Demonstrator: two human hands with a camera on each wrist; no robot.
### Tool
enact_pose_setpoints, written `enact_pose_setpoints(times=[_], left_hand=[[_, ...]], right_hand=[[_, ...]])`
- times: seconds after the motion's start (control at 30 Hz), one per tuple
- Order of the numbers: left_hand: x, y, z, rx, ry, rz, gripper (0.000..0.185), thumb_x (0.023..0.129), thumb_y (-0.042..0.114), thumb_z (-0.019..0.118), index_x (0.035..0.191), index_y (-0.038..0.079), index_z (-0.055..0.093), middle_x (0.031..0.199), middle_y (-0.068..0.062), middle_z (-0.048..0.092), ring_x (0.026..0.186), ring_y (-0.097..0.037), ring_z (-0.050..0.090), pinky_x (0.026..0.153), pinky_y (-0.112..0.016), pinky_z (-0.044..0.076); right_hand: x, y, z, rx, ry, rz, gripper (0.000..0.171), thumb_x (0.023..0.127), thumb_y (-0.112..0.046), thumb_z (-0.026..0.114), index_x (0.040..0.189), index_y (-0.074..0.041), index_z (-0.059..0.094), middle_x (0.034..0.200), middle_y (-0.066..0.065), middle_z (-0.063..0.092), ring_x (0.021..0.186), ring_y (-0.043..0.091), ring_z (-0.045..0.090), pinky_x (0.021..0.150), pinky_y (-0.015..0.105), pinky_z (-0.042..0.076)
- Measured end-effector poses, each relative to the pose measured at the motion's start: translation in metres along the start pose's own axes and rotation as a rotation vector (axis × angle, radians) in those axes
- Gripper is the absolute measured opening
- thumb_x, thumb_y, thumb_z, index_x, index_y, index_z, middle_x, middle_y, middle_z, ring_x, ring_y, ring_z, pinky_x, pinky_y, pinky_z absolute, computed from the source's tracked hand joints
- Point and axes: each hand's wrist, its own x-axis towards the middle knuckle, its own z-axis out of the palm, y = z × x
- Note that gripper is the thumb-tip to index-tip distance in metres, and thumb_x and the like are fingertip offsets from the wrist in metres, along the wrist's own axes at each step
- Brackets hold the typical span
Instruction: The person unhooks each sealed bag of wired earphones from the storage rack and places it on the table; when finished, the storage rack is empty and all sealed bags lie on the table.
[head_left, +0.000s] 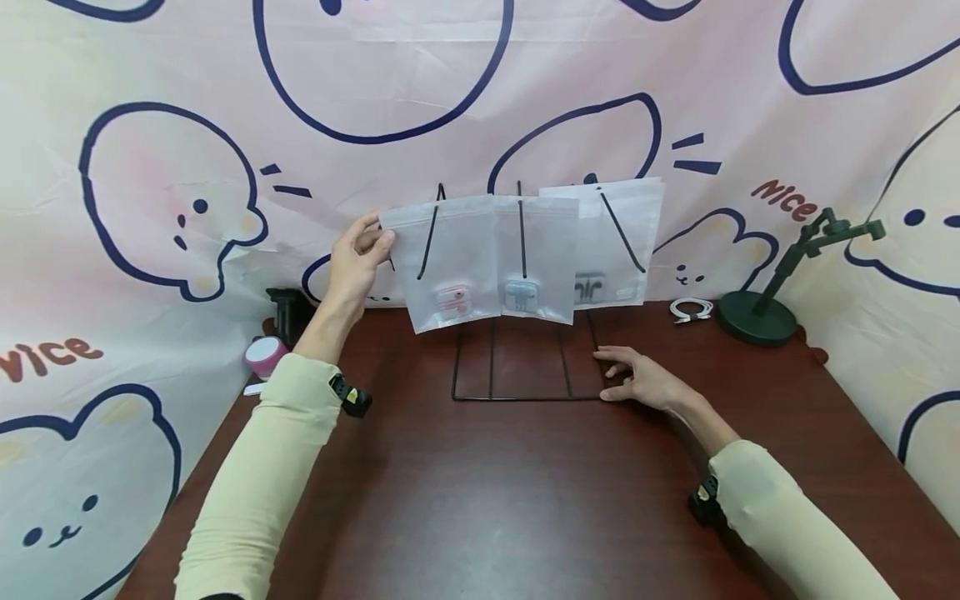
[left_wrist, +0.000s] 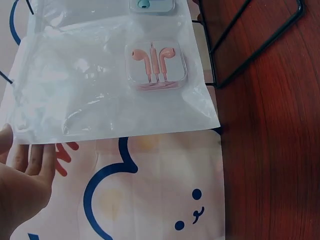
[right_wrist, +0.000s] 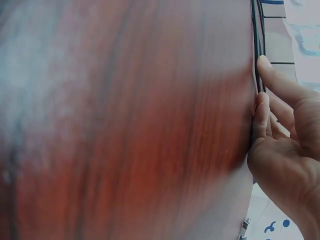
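A black wire display rack (head_left: 525, 399) stands on the table, with clear zip bags hanging from its hooks. My left hand (head_left: 358, 257) pinches the upper left corner of the left bag (head_left: 461, 250), thumb in front and fingers behind. Inside that bag lies a square case of pink earphones (left_wrist: 155, 65). Overlapping it is the middle bag (head_left: 551, 250), holding a blue-green set. The right bag (head_left: 596, 242) hangs slightly tilted, with a dark set in its case. My right hand (head_left: 637, 379) grips the right front corner of the rack's base, thumb and fingers on the wires.
A green stand (head_left: 761, 317) with a jointed arm is at the back right, beside a coiled white cable (head_left: 691, 310). At the back left are a pink and white round item (head_left: 265, 357) and a black object (head_left: 288, 312). A printed cloth hangs behind the table (head_left: 480, 500).
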Motion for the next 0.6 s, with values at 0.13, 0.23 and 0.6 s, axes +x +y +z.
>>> enact_pose_setpoints(times=[0.13,0.23,0.6], left_hand=[[0.000,0.001,0.002,-0.041,0.014,-0.012,0.026,0.102,0.020,0.068,0.128,0.014,0.070,0.109,0.001,0.073,0.097,-0.011,0.066,0.093,-0.029,0.053],[-0.003,0.003,0.002,-0.062,0.018,-0.019,0.022,0.101,0.020,0.070,0.122,0.014,0.072,0.108,0.002,0.073,0.091,-0.011,0.067,0.085,-0.025,0.055],[-0.022,0.011,-0.007,-0.076,-0.001,-0.016,0.020,0.100,0.022,0.071,0.119,0.013,0.073,0.104,0.005,0.072,0.091,-0.012,0.066,0.078,-0.023,0.056]], right_hand=[[0.000,-0.002,0.002,-0.001,0.007,0.006,0.076,0.092,-0.014,0.081,0.157,-0.004,0.043,0.160,0.021,0.032,0.122,0.033,0.052,0.088,0.033,0.048],[0.000,-0.002,0.003,0.002,0.007,0.005,0.076,0.092,-0.014,0.081,0.157,-0.002,0.042,0.158,0.022,0.033,0.121,0.034,0.052,0.086,0.030,0.049],[0.000,-0.004,0.003,0.002,0.003,-0.006,0.076,0.093,-0.012,0.079,0.158,0.000,0.041,0.163,0.021,0.028,0.124,0.035,0.051,0.086,0.028,0.050]])
